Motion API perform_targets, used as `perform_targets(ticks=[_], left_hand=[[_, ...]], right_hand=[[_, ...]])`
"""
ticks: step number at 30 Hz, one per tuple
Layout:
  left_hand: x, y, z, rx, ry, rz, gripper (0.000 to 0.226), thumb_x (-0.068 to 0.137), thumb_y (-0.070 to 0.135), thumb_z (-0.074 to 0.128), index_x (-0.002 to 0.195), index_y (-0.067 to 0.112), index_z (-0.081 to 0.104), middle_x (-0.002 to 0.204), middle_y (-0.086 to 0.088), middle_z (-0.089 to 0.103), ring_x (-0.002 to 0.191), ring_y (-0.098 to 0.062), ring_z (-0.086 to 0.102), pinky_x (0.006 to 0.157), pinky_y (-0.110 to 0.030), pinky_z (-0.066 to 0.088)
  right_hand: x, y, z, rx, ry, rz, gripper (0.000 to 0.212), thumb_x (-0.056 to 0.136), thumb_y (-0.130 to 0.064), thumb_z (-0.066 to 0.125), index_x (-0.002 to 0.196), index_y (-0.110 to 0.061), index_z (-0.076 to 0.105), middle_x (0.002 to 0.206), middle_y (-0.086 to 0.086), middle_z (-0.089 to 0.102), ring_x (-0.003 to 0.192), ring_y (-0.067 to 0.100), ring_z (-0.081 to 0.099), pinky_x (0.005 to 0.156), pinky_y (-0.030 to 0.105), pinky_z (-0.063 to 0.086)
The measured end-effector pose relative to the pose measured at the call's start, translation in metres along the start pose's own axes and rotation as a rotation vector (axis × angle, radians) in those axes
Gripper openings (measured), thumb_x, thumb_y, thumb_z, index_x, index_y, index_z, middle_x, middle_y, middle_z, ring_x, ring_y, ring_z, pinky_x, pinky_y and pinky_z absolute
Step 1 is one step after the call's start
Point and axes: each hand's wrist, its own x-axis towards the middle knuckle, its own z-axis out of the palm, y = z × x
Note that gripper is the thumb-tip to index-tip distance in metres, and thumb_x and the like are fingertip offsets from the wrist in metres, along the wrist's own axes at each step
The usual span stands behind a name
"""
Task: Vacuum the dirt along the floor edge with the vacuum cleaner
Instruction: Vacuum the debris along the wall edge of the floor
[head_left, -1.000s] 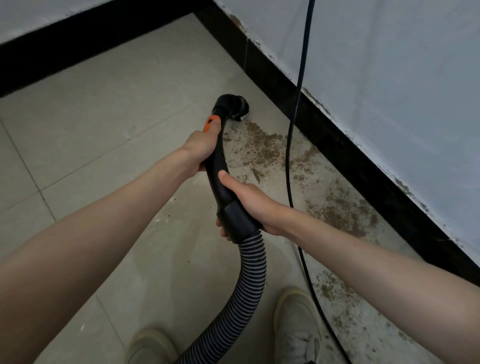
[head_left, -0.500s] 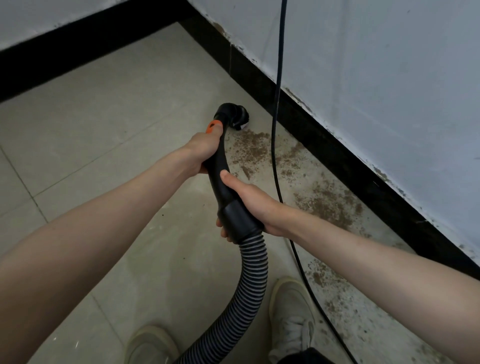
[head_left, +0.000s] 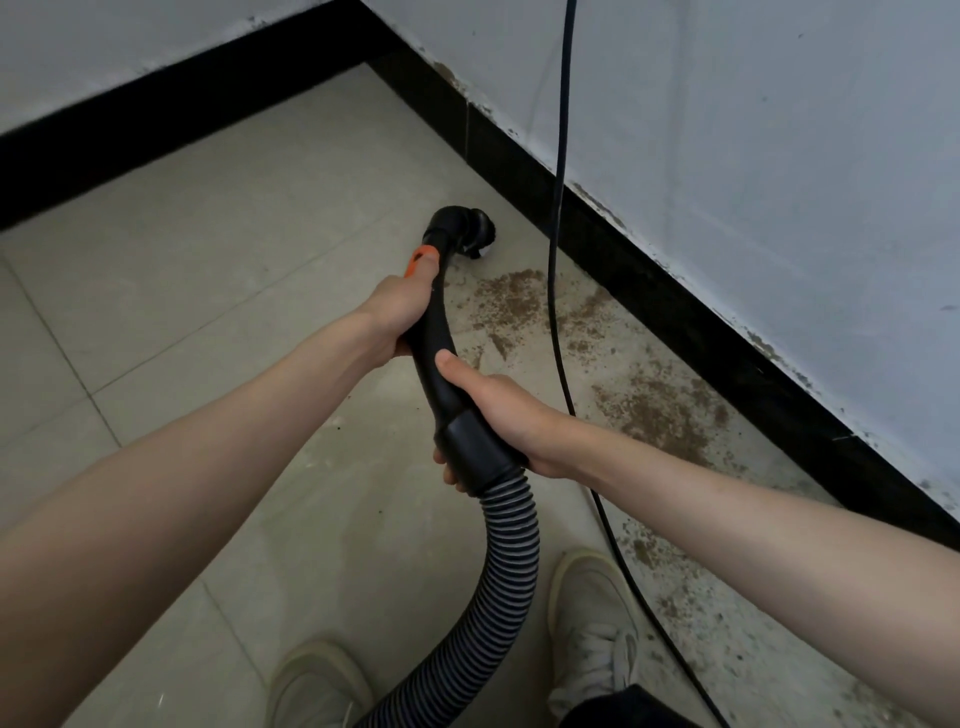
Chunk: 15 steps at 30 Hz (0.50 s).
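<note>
— What are your hands doing?

— My left hand (head_left: 397, 312) is wrapped around the far part of the black wand (head_left: 434, 332), just below the orange button (head_left: 420, 260). My right hand (head_left: 498, 410) is closed around the near part of the same wand, the thumb lying along the top and the fingers curled under the thick collar (head_left: 475, 449) where the ribbed hose (head_left: 506, 561) joins it.

— And the working end of the vacuum cleaner?

— The nozzle (head_left: 465, 231) sits at the far tip of the wand, down on the tiled floor (head_left: 208, 260), near the black skirting board (head_left: 649, 280) that runs along the right wall. Whether it touches the tiles I cannot tell.

— Where is the dirt?

— Brown dirt (head_left: 511, 299) lies just nearer than the nozzle and to its right. A bigger patch (head_left: 660, 410) spreads farther along the skirting toward me, and more specks trail on beside my right shoe (head_left: 592, 623).

— Anything else about?

— A thin black cable (head_left: 558, 260) hangs down in front of the right wall, crosses the dirt and runs along the floor past my right shoe. The hose curves down between my shoes; my left shoe (head_left: 317, 680) is at the near edge.
</note>
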Motion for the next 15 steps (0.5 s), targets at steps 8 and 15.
perform_targets(ticks=[8,15], left_hand=[[-0.024,-0.021,-0.047,-0.109,0.129,-0.053,0.051,0.096,0.058,0.036,0.097,0.009,0.052,0.082,-0.004,0.055,0.07,-0.018,0.057,0.056,-0.03,0.047],[-0.041,-0.047,-0.057,-0.258,0.186,-0.139,0.048,0.098,0.053,0.037,0.11,0.009,0.049,0.083,-0.005,0.054,0.071,-0.018,0.056,0.053,-0.031,0.045]], right_hand=[[0.009,-0.012,0.026,-0.174,-0.142,0.046,0.059,0.098,-0.059,0.04,0.094,-0.001,0.052,0.067,0.013,0.066,0.053,0.025,0.066,0.049,0.031,0.057],[0.008,-0.008,0.037,-0.248,-0.254,0.144,0.062,0.098,-0.061,0.036,0.091,-0.001,0.051,0.064,0.012,0.066,0.052,0.023,0.066,0.047,0.029,0.055]])
